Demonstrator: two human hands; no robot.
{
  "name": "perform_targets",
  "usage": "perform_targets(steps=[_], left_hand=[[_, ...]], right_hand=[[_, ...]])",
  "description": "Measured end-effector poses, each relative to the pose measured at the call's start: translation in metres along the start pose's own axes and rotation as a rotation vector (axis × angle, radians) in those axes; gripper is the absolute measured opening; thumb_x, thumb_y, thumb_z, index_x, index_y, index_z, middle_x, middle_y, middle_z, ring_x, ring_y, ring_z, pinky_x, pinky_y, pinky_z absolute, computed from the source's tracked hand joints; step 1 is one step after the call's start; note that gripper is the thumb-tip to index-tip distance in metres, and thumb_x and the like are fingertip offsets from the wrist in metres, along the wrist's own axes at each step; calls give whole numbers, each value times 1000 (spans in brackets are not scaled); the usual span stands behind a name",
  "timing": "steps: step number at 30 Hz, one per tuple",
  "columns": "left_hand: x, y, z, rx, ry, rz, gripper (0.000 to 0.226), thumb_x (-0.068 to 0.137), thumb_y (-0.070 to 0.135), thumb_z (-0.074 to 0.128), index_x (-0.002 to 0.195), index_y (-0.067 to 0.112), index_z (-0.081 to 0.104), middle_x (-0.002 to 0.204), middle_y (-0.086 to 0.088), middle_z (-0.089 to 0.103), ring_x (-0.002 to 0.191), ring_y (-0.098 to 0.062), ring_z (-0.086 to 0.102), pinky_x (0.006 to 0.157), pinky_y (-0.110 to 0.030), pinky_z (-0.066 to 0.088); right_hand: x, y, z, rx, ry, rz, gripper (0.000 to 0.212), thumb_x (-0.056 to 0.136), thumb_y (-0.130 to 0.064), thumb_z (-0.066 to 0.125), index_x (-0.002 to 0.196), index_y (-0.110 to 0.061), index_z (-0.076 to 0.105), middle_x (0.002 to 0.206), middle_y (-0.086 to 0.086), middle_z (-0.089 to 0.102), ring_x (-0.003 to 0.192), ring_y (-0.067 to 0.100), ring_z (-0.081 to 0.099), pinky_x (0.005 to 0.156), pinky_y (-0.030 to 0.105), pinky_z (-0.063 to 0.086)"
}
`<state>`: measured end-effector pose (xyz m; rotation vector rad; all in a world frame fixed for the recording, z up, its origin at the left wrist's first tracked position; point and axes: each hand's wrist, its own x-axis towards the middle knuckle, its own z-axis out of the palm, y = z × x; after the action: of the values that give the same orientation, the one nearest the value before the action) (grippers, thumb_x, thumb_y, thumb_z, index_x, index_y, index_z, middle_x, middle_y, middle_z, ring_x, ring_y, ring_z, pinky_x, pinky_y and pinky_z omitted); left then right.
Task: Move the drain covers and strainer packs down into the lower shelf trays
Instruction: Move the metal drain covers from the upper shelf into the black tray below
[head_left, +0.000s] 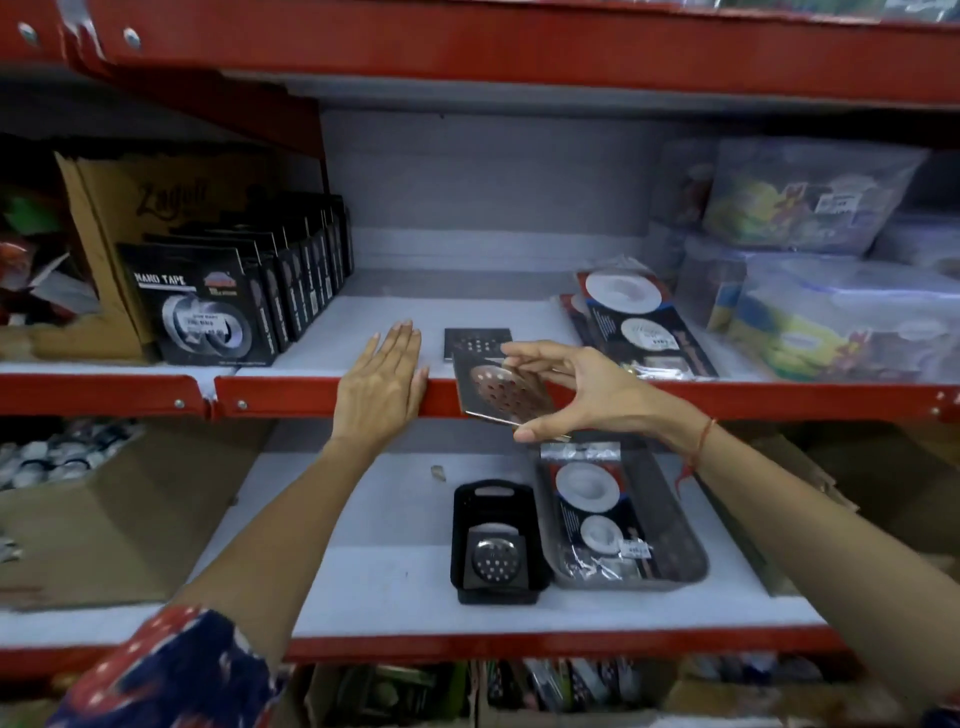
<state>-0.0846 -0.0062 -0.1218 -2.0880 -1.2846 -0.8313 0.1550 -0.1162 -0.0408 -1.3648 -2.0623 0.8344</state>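
Drain cover mid-frame, pinched by its edges in my right hand.
Looks thin, stiff, slick metal; edge grip suits. Left hand flat, spread on shelf lip.

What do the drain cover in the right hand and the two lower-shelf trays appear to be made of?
Held drain cover: likely polished metal, mirror-like with punched holes. Black tray: probably moulded plastic, matte with a handle slot. Grey tray: smooth with a rounded rim, either plastic or metal; the sheen leaves it open.

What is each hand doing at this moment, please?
Left hand: open, flat on the upper shelf edge, holding nothing.
Right hand: fingers closed on a square drain cover, holding it in front of the shelf edge.
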Motion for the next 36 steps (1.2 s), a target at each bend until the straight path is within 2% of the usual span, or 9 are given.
perform_targets(steps=[5,9,11,15,22,26,31,34,36], left_hand=[[0,1,3,17,46,2,56,101,30,19,130,-2,55,133,-17,59,126,-24,55,111,-38,38],[-1,1,5,11,94,-1,53,101,29,22,132,-1,52,136,-16,56,129,-23,52,113,-39,36],[-1,2,7,14,124,-1,54,101,29,20,132,-1,53,136,-16,56,129,-23,53,112,-40,37],[1,0,15,29,232,20,50,101,27,25,130,1,56,133,-14,59,127,-21,55,110,-41,40],[3,-5,28,27,391,88,47,98,22,30,130,2,56,136,-13,56,129,-21,53,111,-43,39],[3,-6,31,32,432,106,46,97,21,31,131,2,56,137,-12,56,130,-21,52,112,-42,37],[3,-6,30,33,450,118,47,96,21,31,131,1,55,137,-12,56,130,-20,51,113,-42,36],[3,-5,30,28,446,121,46,96,21,32,131,1,56,137,-12,56,130,-21,51,112,-43,37],[4,-5,29,31,435,115,46,96,20,32,131,2,55,137,-12,56,130,-20,51,112,-43,37]], right_hand=[[-22,13,30,12,-39,-8,92,56,-31,89,137,-29,45,132,-14,53,125,-5,48,109,12,32],[-16,39,56,-158,-84,86,100,52,-50,86,139,-33,40,134,-18,47,120,-1,48,105,20,38],[-8,60,71,-242,-78,131,108,49,-58,83,142,-31,35,139,-13,47,123,5,48,107,28,40],[17,113,104,-462,-107,246,116,52,-61,79,147,-21,27,143,0,49,127,18,50,106,31,42],[55,168,145,-604,-298,263,118,55,-44,81,149,-20,14,139,12,47,117,28,55,93,37,51],[65,184,162,-653,-359,319,121,53,-46,84,148,-16,16,138,15,47,120,31,53,94,41,50],[68,195,170,-658,-393,374,120,53,-47,85,147,-16,18,137,15,46,118,32,54,96,40,49],[67,188,167,-680,-400,355,121,53,-50,84,148,-16,17,137,16,48,120,32,53,98,41,48],[65,174,160,-715,-382,299,111,58,-51,81,147,-13,27,140,14,47,124,30,51,100,40,47]])
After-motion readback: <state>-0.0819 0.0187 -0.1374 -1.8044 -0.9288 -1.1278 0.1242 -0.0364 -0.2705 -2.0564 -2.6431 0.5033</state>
